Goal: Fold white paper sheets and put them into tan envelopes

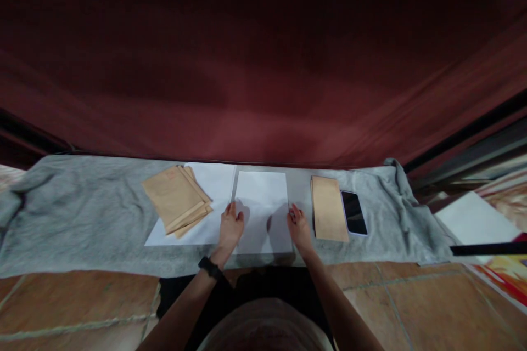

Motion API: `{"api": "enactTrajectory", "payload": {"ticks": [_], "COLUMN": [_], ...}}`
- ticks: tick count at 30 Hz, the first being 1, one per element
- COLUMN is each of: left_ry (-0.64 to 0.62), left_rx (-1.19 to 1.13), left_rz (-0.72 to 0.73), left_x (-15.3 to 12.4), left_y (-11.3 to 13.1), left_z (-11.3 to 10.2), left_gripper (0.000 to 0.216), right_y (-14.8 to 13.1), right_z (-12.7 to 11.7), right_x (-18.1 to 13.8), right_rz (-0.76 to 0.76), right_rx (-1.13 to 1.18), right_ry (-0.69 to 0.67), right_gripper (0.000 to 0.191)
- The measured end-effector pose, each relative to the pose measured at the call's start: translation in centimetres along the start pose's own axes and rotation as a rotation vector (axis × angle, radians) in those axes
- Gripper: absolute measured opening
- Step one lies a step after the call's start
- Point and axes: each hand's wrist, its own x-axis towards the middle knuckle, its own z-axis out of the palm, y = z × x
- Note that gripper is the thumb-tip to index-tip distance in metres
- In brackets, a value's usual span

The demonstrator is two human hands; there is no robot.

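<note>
A white sheet of paper (263, 192) lies in front of me on the grey cloth. My left hand (231, 226) is closed at its left edge, fingers together and thumb over the paper. At the opposite edge my right hand (299, 227) has its fingers curled in, gripping the side of the sheet. Both hands cast shadows on the paper. To the left, several brown paper envelopes (175, 197) are fanned out on more white paper (222, 186). A neat stack of brown envelopes (329, 211) rests right of my right hand.
A phone (354, 213) with a dark screen lies beside the right stack. The grey cloth (90, 214) covers a narrow surface against a dark red panel (263, 93). Tiled floor (82, 301) shows below, and a white sheet-like item (473, 219) is at far right.
</note>
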Motion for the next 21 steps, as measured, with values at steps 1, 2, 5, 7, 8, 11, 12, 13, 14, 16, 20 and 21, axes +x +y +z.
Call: {"api": "enactTrajectory", "payload": {"ticks": [1,2,5,7,8,11,12,13,14,16,20,21], "left_ry": [-0.004,-0.007,-0.028,-0.051,-0.064,-0.096,-0.107,-0.118,-0.131,-0.167,-0.214,-0.214], "left_rx": [-0.005,-0.008,-0.041,-0.088,-0.119,-0.224,-0.259,-0.294,-0.329,-0.402,-0.557,-0.594], "left_rz": [-0.035,-0.063,-0.153,-0.207,-0.227,-0.264,-0.274,-0.286,-0.301,-0.335,-0.383,-0.390], "left_x": [1.1,1.9,3.5,3.9,3.9,3.8,3.7,3.5,3.4,3.2,3.4,3.5], "left_y": [0.2,0.3,0.5,0.6,0.7,1.0,1.1,1.3,1.5,2.1,3.9,4.4], "left_z": [-0.2,-0.4,-0.9,-1.1,-1.2,-1.7,-1.9,-2.2,-2.4,-3.0,-4.5,-4.9], "left_gripper": [0.047,0.046,0.044,0.044,0.042,0.028,0.021,0.015,0.010,0.006,0.011,0.013], "right_y": [-0.2,-0.3,-0.4,-0.4,-0.5,-0.9,-1.0,-1.2,-1.5,-1.9,-3.0,-3.3], "right_z": [0.1,0.2,0.2,0.1,0.0,-0.4,-0.6,-0.8,-1.1,-1.8,-3.5,-4.0], "right_x": [0.8,1.5,2.9,3.4,3.5,3.8,3.8,3.9,4.0,4.4,5.7,6.1], "right_rz": [0.033,0.059,0.093,0.119,0.132,0.167,0.175,0.182,0.188,0.204,0.246,0.255], "right_rx": [0.027,0.047,0.076,0.113,0.135,0.216,0.248,0.282,0.317,0.390,0.530,0.566], "right_ry": [-0.007,-0.010,0.000,0.001,0.000,-0.016,-0.024,-0.030,-0.035,-0.039,-0.046,-0.051], "right_gripper": [0.042,0.040,0.032,0.030,0.030,0.030,0.031,0.032,0.034,0.035,0.034,0.034]}}
